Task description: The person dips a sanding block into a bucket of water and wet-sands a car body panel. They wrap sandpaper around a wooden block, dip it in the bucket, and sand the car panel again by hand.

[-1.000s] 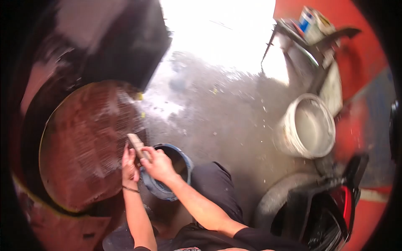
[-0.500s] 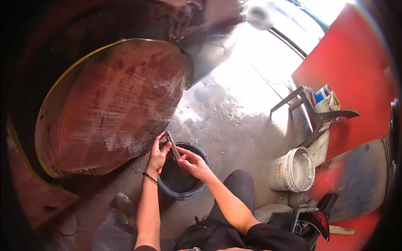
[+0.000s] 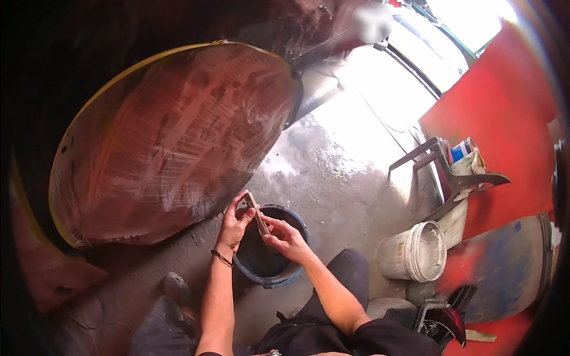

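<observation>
Together, left hand [image 3: 231,229] and right hand [image 3: 288,241] (both angled inward) pinch a slim block [image 3: 257,215].

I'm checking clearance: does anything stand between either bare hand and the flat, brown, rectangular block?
Nothing visible does: the left hand and right hand both touch the block directly. The round, dark, blue-rimmed bucket sits below, not between.
</observation>
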Demonstrator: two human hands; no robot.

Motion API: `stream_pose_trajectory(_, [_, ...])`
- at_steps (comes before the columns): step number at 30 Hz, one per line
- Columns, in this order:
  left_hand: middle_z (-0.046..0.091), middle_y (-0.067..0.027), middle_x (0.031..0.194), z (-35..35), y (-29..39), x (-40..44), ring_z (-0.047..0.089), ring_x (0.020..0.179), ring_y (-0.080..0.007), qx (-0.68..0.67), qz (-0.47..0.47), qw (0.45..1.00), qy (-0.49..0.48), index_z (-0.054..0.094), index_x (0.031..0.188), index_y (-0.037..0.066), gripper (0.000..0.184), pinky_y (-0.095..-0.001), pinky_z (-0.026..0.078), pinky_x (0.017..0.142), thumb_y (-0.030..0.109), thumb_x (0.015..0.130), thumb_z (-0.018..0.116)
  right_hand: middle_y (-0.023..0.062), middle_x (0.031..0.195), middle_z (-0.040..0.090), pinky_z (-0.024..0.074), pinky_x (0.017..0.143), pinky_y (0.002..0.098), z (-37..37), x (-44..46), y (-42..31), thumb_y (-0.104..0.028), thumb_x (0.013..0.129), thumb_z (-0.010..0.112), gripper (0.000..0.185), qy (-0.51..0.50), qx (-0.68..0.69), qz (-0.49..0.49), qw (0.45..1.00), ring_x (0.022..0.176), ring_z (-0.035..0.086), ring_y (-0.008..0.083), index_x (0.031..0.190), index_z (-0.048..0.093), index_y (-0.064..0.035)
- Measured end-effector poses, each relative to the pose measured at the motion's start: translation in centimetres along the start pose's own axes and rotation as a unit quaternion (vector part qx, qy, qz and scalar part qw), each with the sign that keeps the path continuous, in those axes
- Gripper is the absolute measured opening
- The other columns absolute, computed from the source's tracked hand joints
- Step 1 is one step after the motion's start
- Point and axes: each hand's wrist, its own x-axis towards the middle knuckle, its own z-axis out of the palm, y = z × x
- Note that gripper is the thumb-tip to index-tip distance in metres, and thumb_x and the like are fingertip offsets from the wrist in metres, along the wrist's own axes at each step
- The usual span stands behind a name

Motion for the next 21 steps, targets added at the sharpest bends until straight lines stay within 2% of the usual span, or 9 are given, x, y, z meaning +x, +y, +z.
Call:
stream_pose_trajectory(4, [0.073,-0.0151,0.129,0.9,1.2,-0.5,0.071,0.123,-0.0275,-0.067,-0.025,0.997,-0.016,0.05,0.158,0.016,0.062,-0.0437,0.062,0.106,0.02,0.103,0.078,0.0034,0.122,0.067,0.0574,0.091,0.0308,-0.7,-0.1,-2.3,-0.015,0.105,0.077,0.054,-0.009,0.017,0.018,1.0,0.108,0.069,0.0127,0.155,0.059,-0.011])
stream_pose_trajectory(8, [0.076,-0.0127,0.121,4.1,1.1,-0.9,0.073,0.114,-0.0196,-0.001,0.007,1.0,0.009,0.053,0.153,0.011,0.058,-0.0347,0.058,0.103,0.005,0.101,0.078,0.0061,0.129,0.07,0.0575,0.09,0.0326,-1.2,0.6,-1.9,-0.018,0.105,0.078,0.034,0.041,0.074,0.046,0.995,0.106,0.069,0.0132,0.133,0.064,-0.0044])
stream_pose_trajectory(9, [0.076,-0.0113,0.12,4.8,1.0,-0.9,0.073,0.11,-0.0179,0.033,0.016,0.999,-0.002,0.054,0.151,0.009,0.058,-0.0339,0.058,0.1,0.004,0.099,0.079,0.0043,0.104,0.075,0.0561,0.081,0.0287,-1.2,0.8,-1.5,-0.028,0.104,0.08,0.034,0.075,0.09,-0.017,0.993,0.095,0.07,0.0114,0.117,0.063,-0.0016])
stream_pose_trajectory(13, [0.075,-0.0067,0.116,7.8,2.8,0.1,0.07,0.104,-0.0127,0.132,0.02,0.991,0.004,0.058,0.15,0.007,0.053,-0.0302,0.056,0.097,0.011,0.101,0.08,0.0003,0.099,0.073,0.0536,0.082,0.0263,-2.9,1.2,-1.8,-0.018,0.105,0.079,0.02,0.104,0.154,-0.023,0.982,0.094,0.067,0.0082,0.111,0.068,-0.003])
stream_pose_trajectory(16, [0.072,-0.0077,0.133,8.3,4.5,1.4,0.067,0.115,-0.0091,0.224,0.063,0.972,-0.029,0.059,0.154,0.006,0.05,-0.0306,0.053,0.105,0.023,0.109,0.073,0.003,0.1,0.074,0.0548,0.081,0.0286,-3.8,1.4,-2.2,-0.021,0.107,0.074,0.016,0.11,0.271,0.0,0.956,0.091,0.068,0.0116,0.111,0.069,-0.0058])
stream_pose_trajectory(17, [0.071,-0.0079,0.137,8.7,5.4,1.5,0.066,0.118,-0.0102,0.197,0.041,0.979,-0.032,0.058,0.156,0.006,0.051,-0.0307,0.053,0.107,0.023,0.11,0.071,0.0049,0.102,0.074,0.055,0.081,0.0293,-3.7,1.0,-4.0,-0.024,0.109,0.071,0.018,0.1,0.333,0.015,0.937,0.09,0.069,0.0135,0.112,0.069,-0.0062])
stream_pose_trajectory(18, [0.069,-0.0081,0.142,8.9,5.8,1.1,0.066,0.121,-0.0112,0.169,0.022,0.985,-0.034,0.057,0.158,0.006,0.051,-0.0308,0.052,0.108,0.023,0.111,0.069,0.011,0.111,0.077,0.0619,0.084,0.0378,-4.5,1.3,-2.9,-0.032,0.112,0.064,0.03,0.034,0.361,-0.009,0.932,0.095,0.075,0.0221,0.125,0.068,-0.0054])
stream_pose_trajectory(20, [0.072,-0.0072,0.137,8.9,5.6,0.1,0.068,0.118,-0.0129,0.197,0.067,0.978,-0.006,0.062,0.151,0.004,0.045,-0.0311,0.053,0.107,0.023,0.111,0.068,0.0104,0.128,0.075,0.0627,0.092,0.0397,-4.8,1.4,-3.0,-0.042,0.114,0.057,0.05,0.008,0.461,0.042,0.886,0.109,0.075,0.0236,0.148,0.062,-0.0051])
stream_pose_trajectory(21, [0.074,-0.0068,0.134,9.1,6.0,0.6,0.07,0.117,-0.0138,0.213,0.104,0.971,-0.01,0.065,0.148,0.003,0.042,-0.0312,0.054,0.106,0.022,0.111,0.068,0.0101,0.124,0.076,0.0625,0.09,0.0389,-4.4,1.4,-3.4,-0.041,0.114,0.057,0.045,0.011,0.465,0.052,0.884,0.106,0.075,0.0228,0.143,0.064,-0.0058])
